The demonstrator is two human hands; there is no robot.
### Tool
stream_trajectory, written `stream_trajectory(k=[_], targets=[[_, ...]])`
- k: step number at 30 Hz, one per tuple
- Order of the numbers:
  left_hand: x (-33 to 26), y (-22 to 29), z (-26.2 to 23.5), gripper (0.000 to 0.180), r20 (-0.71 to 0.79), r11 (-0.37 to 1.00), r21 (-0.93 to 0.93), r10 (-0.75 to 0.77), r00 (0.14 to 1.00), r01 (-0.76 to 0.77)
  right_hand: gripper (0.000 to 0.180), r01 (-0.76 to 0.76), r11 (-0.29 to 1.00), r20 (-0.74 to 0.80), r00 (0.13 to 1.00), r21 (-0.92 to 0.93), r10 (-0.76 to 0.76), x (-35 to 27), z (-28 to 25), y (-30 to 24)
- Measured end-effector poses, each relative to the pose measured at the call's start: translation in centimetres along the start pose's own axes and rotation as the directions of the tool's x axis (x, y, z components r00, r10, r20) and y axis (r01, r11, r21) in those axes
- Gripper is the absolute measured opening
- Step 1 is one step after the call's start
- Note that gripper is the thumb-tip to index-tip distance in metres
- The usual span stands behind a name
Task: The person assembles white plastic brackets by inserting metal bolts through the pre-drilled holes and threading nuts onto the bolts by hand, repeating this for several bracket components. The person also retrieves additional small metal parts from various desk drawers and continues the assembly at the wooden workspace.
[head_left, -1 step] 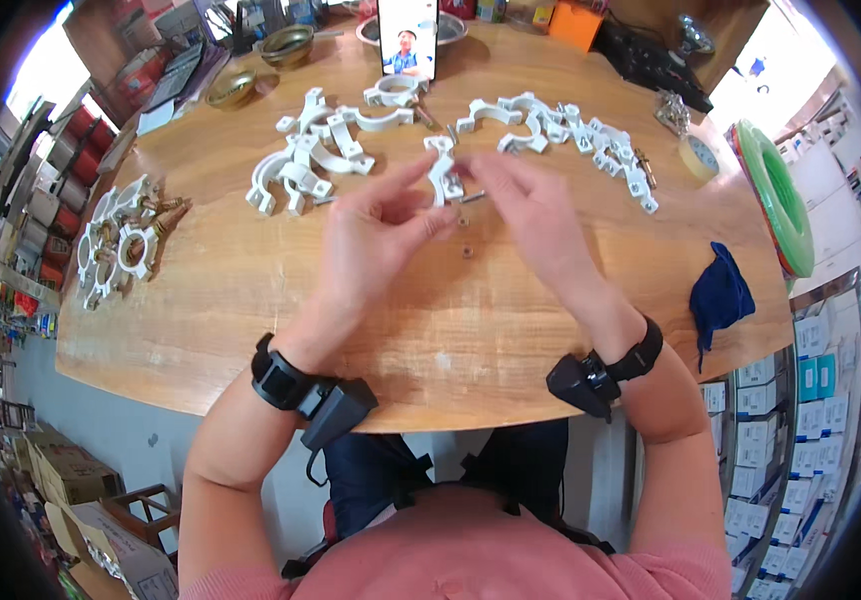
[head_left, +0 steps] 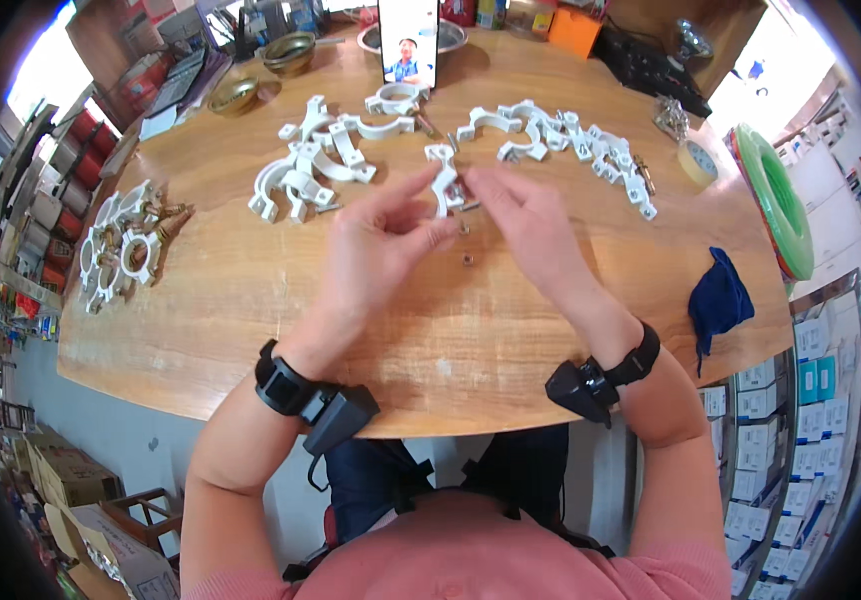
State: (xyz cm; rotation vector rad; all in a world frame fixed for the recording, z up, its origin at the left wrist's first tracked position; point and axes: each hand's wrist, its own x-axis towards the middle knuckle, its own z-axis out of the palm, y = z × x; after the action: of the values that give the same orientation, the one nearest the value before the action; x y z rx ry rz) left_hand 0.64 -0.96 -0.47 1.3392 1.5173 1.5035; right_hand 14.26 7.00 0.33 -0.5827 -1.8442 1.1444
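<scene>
Over the middle of the table, the thumb and fingers of my left hand [head_left: 366, 245] pinch a white curved pipe clamp half [head_left: 444, 192], which stands on end. My right hand [head_left: 533, 222] is closed, its fingertips pressed together against the right side of that piece. What those fingertips grip is hidden. A thin metal screw [head_left: 469, 206] shows just under them. Two small nuts lie on the wood below: one nut [head_left: 466, 230] close to the clamp half, another nut [head_left: 468, 260] nearer to me.
Loose white clamp halves [head_left: 303, 178] are heaped behind my left hand, more clamp halves [head_left: 606, 150] at right. Joined clamps with brass-coloured bolts [head_left: 139, 255] lie far left. Around them are a phone [head_left: 409, 60], a bowl [head_left: 233, 95], a tape roll [head_left: 698, 163] and a blue cloth [head_left: 722, 292].
</scene>
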Motion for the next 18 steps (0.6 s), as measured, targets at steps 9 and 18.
stream_trajectory(k=[9,18], targets=[[-0.6,-0.2,0.5,0.042,-0.011,0.999,-0.051,0.0,1.0,0.0,0.019,-0.156,0.977,0.025,0.988,0.144,0.154,-0.3,0.1,0.0],[-0.1,0.3,0.2,0.038,-0.072,1.0,-0.012,-0.02,0.997,0.02,0.017,-0.078,0.983,-0.058,0.994,0.169,0.089,-0.1,0.1,-1.2]])
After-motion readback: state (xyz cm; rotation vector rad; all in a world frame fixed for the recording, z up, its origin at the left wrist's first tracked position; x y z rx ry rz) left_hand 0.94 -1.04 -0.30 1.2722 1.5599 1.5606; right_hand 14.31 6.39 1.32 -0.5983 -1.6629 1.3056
